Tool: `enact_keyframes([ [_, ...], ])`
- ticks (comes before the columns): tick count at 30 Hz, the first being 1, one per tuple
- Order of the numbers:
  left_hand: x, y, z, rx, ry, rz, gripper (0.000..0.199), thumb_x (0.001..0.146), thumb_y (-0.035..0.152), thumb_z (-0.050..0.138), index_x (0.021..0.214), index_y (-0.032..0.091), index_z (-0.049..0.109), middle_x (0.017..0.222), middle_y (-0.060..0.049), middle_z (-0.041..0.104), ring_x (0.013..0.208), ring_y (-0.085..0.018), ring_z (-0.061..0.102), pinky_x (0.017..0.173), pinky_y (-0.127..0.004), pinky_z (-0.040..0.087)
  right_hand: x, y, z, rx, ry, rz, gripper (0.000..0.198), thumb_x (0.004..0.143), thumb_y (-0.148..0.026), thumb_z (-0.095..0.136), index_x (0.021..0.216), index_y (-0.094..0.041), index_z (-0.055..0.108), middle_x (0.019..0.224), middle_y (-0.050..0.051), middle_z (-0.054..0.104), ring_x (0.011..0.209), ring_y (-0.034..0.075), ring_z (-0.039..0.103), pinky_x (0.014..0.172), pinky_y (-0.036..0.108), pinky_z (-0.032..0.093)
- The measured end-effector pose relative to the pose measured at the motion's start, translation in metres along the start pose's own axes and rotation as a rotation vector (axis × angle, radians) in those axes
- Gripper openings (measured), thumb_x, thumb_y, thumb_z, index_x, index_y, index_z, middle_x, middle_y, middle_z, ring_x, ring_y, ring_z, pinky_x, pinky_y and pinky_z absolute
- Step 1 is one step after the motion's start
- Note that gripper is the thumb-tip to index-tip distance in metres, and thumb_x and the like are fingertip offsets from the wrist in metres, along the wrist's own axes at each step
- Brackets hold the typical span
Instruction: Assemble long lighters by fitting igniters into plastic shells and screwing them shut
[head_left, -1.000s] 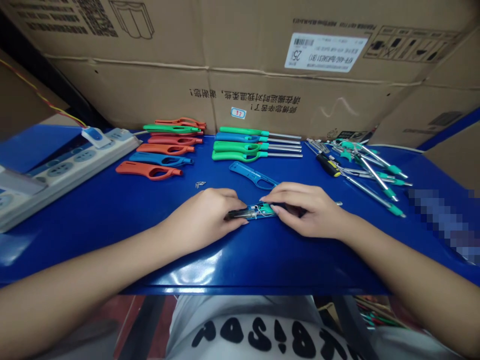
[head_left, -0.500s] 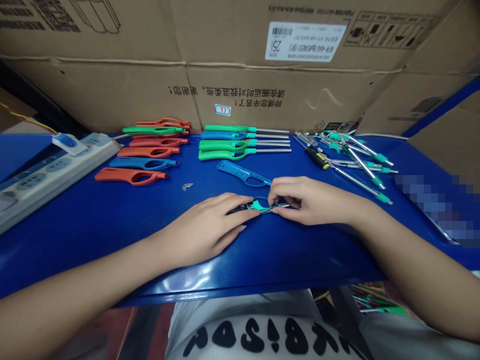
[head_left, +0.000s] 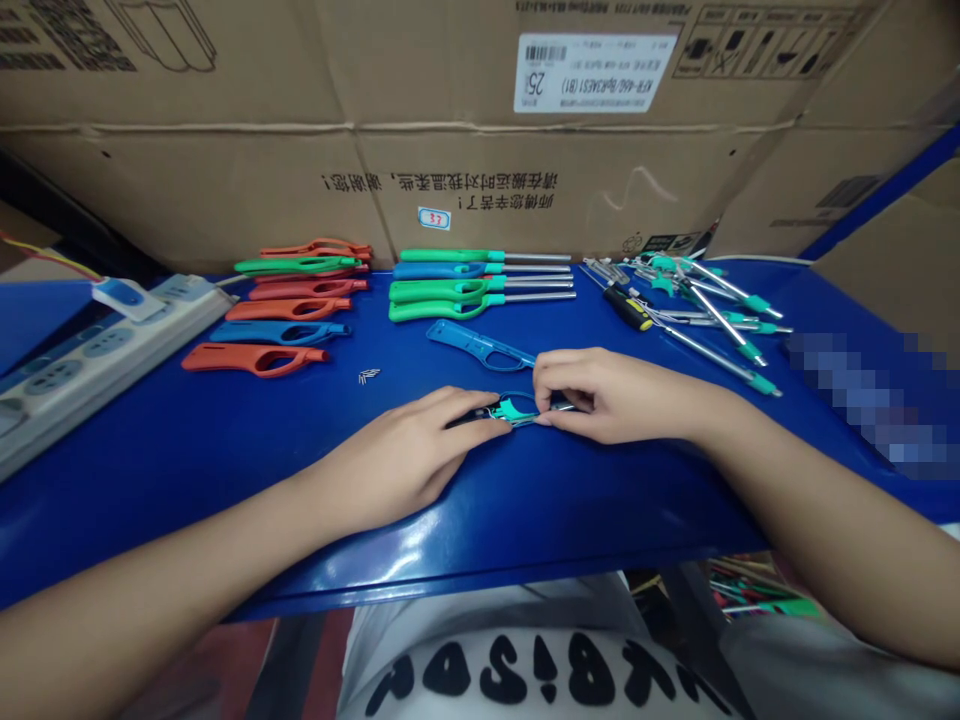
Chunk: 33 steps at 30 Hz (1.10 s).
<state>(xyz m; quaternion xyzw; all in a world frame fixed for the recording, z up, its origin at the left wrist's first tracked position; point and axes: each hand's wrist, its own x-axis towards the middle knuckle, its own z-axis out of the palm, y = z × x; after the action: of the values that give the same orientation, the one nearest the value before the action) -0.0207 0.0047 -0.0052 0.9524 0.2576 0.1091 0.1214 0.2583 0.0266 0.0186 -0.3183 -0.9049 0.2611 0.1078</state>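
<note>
Both hands are on one blue gas lighter half-shell (head_left: 517, 396) with a teal trigger and thin wires inside, low over the blue table. Fingers of my left hand (head_left: 420, 440) close around its handle end and cover much of it. My right hand (head_left: 600, 395) pinches the front end, where a metal tube pokes out past the fingers. Just behind lies another blue half-shell (head_left: 480, 345), its tip partly hidden by my right hand. Several small screws (head_left: 368, 376) rest in a little pile to the left.
Finished-looking lighters (head_left: 442, 292) with metal tubes lie at the back. Coloured shells (head_left: 259, 359) are stacked at left, beside a power strip (head_left: 105, 345). Tube-and-trigger assemblies (head_left: 724, 320) and a black-yellow screwdriver (head_left: 628, 308) lie at right. A cardboard wall (head_left: 247, 190) stands behind.
The view has shifted slightly. Both hands keep their hold on the blue half-shell, with only slight finger movement.
</note>
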Motion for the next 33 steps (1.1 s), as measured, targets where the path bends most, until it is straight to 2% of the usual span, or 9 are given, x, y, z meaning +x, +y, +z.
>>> enact_keyframes([
  [6,0.0,-0.0017,0.0016,-0.002,0.014,0.016,0.042,0.102,0.014,0.043,0.141,0.025,0.058,0.144,-0.011,0.057,0.127,-0.027,0.056,0.104,-0.046,0.054,0.0012,0.0012,0.0017,0.013,0.019,-0.003,0.011,0.093,-0.024,0.063,0.085,-0.017,0.064,0.089,0.002,0.06,0.068,0.011,0.05,0.063,0.024,0.037],
  [11,0.0014,-0.0018,0.0028,-0.034,0.022,0.002,0.04,0.103,0.015,0.043,0.14,0.024,0.057,0.143,-0.012,0.056,0.127,-0.027,0.054,0.105,-0.046,0.052,0.0034,0.0031,0.0053,0.015,0.047,-0.012,0.011,0.093,-0.018,0.062,0.083,-0.017,0.063,0.088,0.002,0.062,0.071,0.011,0.052,0.066,0.024,0.037],
  [16,0.0028,-0.0017,0.0034,-0.055,0.018,-0.001,0.04,0.104,0.015,0.042,0.14,0.023,0.057,0.143,-0.012,0.056,0.127,-0.027,0.053,0.107,-0.046,0.049,0.0033,0.005,0.0076,-0.027,0.046,-0.027,0.011,0.094,-0.02,0.062,0.084,-0.017,0.062,0.089,0.002,0.06,0.073,0.011,0.052,0.065,0.024,0.037],
  [28,0.0026,-0.0005,0.0037,-0.053,0.022,-0.001,0.038,0.104,0.016,0.043,0.139,0.019,0.056,0.141,-0.012,0.057,0.126,-0.026,0.053,0.107,-0.046,0.049,0.0008,0.0039,0.0035,-0.007,0.037,-0.049,0.003,0.089,-0.017,0.063,0.086,-0.016,0.064,0.087,0.0,0.057,0.065,0.008,0.047,0.063,0.023,0.037],
  [33,0.0031,-0.0006,0.0033,-0.045,0.023,0.004,0.038,0.104,0.016,0.043,0.139,0.019,0.056,0.141,-0.012,0.056,0.125,-0.026,0.053,0.106,-0.046,0.05,0.0021,0.0052,0.005,-0.006,0.051,-0.035,0.007,0.091,-0.017,0.061,0.085,-0.016,0.065,0.086,0.001,0.059,0.064,0.008,0.047,0.062,0.023,0.037],
])
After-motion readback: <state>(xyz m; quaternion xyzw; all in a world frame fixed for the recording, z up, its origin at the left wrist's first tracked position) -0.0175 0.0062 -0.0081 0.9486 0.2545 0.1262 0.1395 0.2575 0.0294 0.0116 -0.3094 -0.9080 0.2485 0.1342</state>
